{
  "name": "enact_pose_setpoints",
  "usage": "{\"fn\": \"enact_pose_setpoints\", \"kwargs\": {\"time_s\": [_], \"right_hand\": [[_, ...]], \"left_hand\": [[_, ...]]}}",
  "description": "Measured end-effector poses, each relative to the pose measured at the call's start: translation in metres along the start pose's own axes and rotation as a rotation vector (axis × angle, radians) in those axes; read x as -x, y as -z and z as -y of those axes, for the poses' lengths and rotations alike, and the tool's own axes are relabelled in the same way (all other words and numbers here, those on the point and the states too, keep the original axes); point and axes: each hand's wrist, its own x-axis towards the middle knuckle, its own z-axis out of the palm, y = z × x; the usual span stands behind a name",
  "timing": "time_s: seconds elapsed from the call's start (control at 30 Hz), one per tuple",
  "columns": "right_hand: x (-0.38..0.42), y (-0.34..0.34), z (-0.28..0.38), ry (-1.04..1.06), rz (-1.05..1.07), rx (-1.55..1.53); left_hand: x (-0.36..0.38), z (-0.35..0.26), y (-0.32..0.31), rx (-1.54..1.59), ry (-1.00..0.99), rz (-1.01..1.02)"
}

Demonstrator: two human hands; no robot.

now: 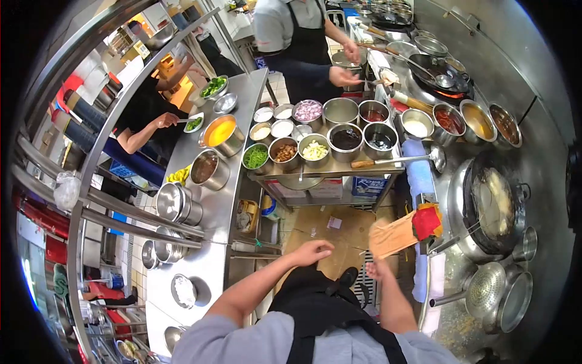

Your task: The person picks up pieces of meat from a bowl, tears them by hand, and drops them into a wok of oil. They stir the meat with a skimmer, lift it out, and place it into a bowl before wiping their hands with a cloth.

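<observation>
My left hand (pixel 312 252) is held over the floor in front of my apron, fingers loosely stretched and nothing in them. Lower right of it, my right hand (pixel 379 270) has its fingers drawn together at the lower corner of an orange cloth (pixel 393 236); the cloth partly hides the fingertips. A red cloth piece (pixel 427 222) lies at the cloth's right end, beside the stove edge. To the right, a large wok (pixel 467 209) contains long pale food in liquid. A perforated skimmer (pixel 487 288) rests below that wok.
Pots of ingredients fill a small table (pixel 285 173) ahead, with a ladle (pixel 436 159) along its right side. Another person (pixel 303 54) works beyond it, near a second wok (pixel 439 73). At left, a steel counter (pixel 212 242) holds bowls; a metal rack (pixel 145 215) stands beside it.
</observation>
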Motion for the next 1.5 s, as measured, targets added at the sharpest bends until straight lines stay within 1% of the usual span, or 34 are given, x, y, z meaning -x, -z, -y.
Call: {"fn": "enact_pose_setpoints", "kwargs": {"time_s": [0.03, 0.07, 0.1, 0.13, 0.17, 0.2, 0.23, 0.27, 0.3, 0.33, 0.4, 0.43, 0.47, 0.5, 0.53, 0.57, 0.6, 0.67, 0.7, 0.73, 0.8, 0.87, 0.93, 0.97, 1.0, 1.03, 1.07, 1.1, 1.13, 1.2, 1.27, 1.33, 1.4, 1.5], "right_hand": [[-0.007, 0.006, -0.019, 0.08, -0.055, 0.103], [-0.019, 0.009, -0.031, 0.16, -0.108, 0.203], [0.009, -0.002, -0.02, 0.166, -0.076, 0.27], [0.027, -0.005, -0.006, 0.161, -0.079, 0.278], [0.043, -0.008, 0.003, 0.24, -0.032, 0.32], [0.055, -0.012, 0.015, 0.324, 0.014, 0.358], [0.072, -0.022, 0.029, 0.315, 0.096, 0.07], [0.068, -0.01, 0.033, 0.325, 0.279, -0.151], [0.083, -0.013, 0.044, 0.322, 0.202, -0.264], [0.102, -0.018, 0.056, 0.317, 0.126, -0.377], [0.1, -0.003, 0.057, 0.384, 0.308, -0.554], [0.099, -0.006, 0.059, 0.382, 0.23, -0.578], [0.098, -0.009, 0.061, 0.38, 0.15, -0.599], [0.094, -0.008, 0.06, 0.382, 0.136, -0.591], [0.091, -0.012, 0.059, 0.45, 0.229, -0.552], [0.088, -0.015, 0.058, 0.514, 0.324, -0.514], [0.084, -0.02, 0.057, 0.511, 0.315, -0.511], [0.1, -0.066, 0.074, 0.554, -0.109, -0.381], [0.106, -0.081, 0.081, 0.559, -0.167, -0.287], [0.104, -0.091, 0.082, 0.556, -0.174, -0.282], [0.093, -0.103, 0.082, 0.574, -0.429, -0.009], [0.076, -0.103, 0.077, 0.548, -0.433, 0.026], [0.065, -0.107, 0.07, 0.558, -0.374, -0.074], [0.034, -0.088, 0.051, 0.686, -0.226, -0.112], [0.05, -0.101, 0.053, 0.556, -0.311, -0.256], [0.058, -0.106, 0.055, 0.525, -0.248, -0.365], [0.046, -0.098, 0.037, 0.535, -0.339, -0.381], [0.07, -0.111, 0.047, 0.499, -0.391, -0.387], [0.063, -0.11, 0.04, 0.534, -0.361, -0.436], [0.08, -0.118, 0.048, 0.454, -0.367, -0.487], [0.079, -0.119, 0.044, 0.402, -0.459, -0.31], [0.08, -0.119, 0.039, 0.418, -0.427, -0.432], [0.079, -0.117, 0.036, 0.436, -0.395, -0.522], [0.08, -0.122, 0.031, 0.508, -0.35, -0.667]], "left_hand": [[-0.03, 0.021, -0.013, 0.075, -0.049, 0.03], [-0.056, 0.026, -0.023, -0.028, -0.048, 0.099], [-0.08, 0.029, -0.035, -0.131, -0.043, 0.168], [-0.102, 0.036, -0.053, -0.202, -0.154, 0.159], [-0.12, 0.039, -0.074, -0.275, -0.267, 0.156], [-0.133, 0.036, -0.096, -0.201, -0.264, 0.207], [-0.143, 0.033, -0.117, -0.128, -0.265, 0.263], [-0.151, 0.022, -0.131, 0.101, -0.126, 0.365], [-0.157, 0.013, -0.141, 0.327, 0.018, 0.467], [-0.16, 0.009, -0.146, 0.329, 0.009, 0.486], [-0.171, 0.01, -0.144, 0.042, -0.323, 0.405], [-0.162, -0.005, -0.135, 0.425, -0.071, 0.547], [-0.16, -0.01, -0.128, 0.437, -0.078, 0.554], [-0.161, -0.014, -0.12, 0.284, -0.039, 0.528], [-0.164, -0.018, -0.112, 0.13, 0.001, 0.498], [-0.167, -0.021, -0.105, 0.028, -0.088, 0.466], [-0.174, -0.014, -0.108, 0.037, -0.089, 0.471], [-0.195, 0.005, -0.116, 0.644, 0.371, 0.678], [-0.195, 0.01, -0.111, 0.634, 0.29, 0.734], [-0.188, -0.004, -0.093, 0.642, 0.29, 0.738], [-0.169, -0.05, -0.044, 0.468, 0.48, 0.723], [-0.182, -0.021, -0.053, 0.45, 0.499, 0.754], [-0.19, 0.0, -0.064, 0.454, 0.453, 0.756], [-0.183, -0.007, -0.041, 0.451, 0.354, 0.85], [-0.195, 0.022, -0.06, 0.489, 0.381, 0.836], [-0.188, 0.01, -0.047, 0.444, 0.419, 0.818], [-0.174, -0.003, -0.037, 0.42, 0.429, 0.76], [-0.172, -0.013, -0.032, 0.395, 0.428, 0.698], [-0.174, -0.008, -0.031, 0.438, 0.449, 0.779], [-0.177, 0.009, -0.046, 0.439, 0.482, 0.887], [-0.178, 0.032, -0.052, 0.368, 0.189, 0.955], [-0.174, 0.027, -0.048, 0.396, 0.176, 0.976], [-0.166, -0.011, -0.032, 0.511, 0.415, 0.881], [-0.173, -0.001, -0.032, 0.521, 0.469, 0.881]]}}
